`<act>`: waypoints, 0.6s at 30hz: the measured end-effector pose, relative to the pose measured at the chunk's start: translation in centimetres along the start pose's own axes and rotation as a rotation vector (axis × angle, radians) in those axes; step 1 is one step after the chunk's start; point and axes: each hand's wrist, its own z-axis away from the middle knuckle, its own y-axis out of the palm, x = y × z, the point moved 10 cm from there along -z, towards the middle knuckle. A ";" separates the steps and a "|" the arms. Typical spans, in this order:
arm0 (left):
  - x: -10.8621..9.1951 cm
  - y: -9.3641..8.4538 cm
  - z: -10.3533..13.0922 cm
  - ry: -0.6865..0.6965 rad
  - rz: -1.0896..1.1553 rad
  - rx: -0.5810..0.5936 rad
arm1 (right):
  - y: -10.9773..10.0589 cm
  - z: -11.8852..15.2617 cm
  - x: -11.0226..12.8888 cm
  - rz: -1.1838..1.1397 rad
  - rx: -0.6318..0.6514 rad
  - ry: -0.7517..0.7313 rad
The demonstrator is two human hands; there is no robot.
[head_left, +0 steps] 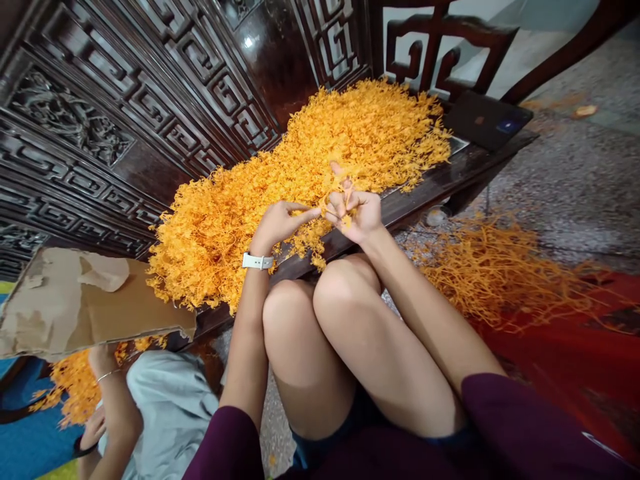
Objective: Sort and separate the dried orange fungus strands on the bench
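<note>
A long heap of orange, feathery plant sprigs (260, 180) is spread over a dark wooden bench (430, 180) in front of me. My left hand (281, 225), with a pale watch strap at its wrist, reaches over the near edge of the heap. Its thumb and fingertips come together at a thin orange sprig (349, 219) beside my right hand. My right hand (359, 212) has its fingers curled around that sprig, with one finger raised. Some orange tufts (313, 243) hang just below my hands, over the bench edge.
A dark tablet-like device (487, 120) lies at the bench's right end. Stripped orange stems (490, 270) are piled on the floor at right, by red material (565, 353). At left, a cardboard piece (150, 293) partly covers another person, whose arm (117, 400) is beside more orange sprigs.
</note>
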 end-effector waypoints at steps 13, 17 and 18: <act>-0.2 -1.4 -0.9 0.117 -0.038 -0.137 | -1.0 -1.2 4.9 0.046 -0.135 -0.185; -0.1 -3.0 -3.6 0.073 -0.227 -0.175 | 0.2 -4.1 6.3 0.118 -0.105 -0.143; -0.1 -3.6 -4.6 0.060 -0.264 -0.182 | 0.6 -4.8 6.7 0.158 -0.097 -0.104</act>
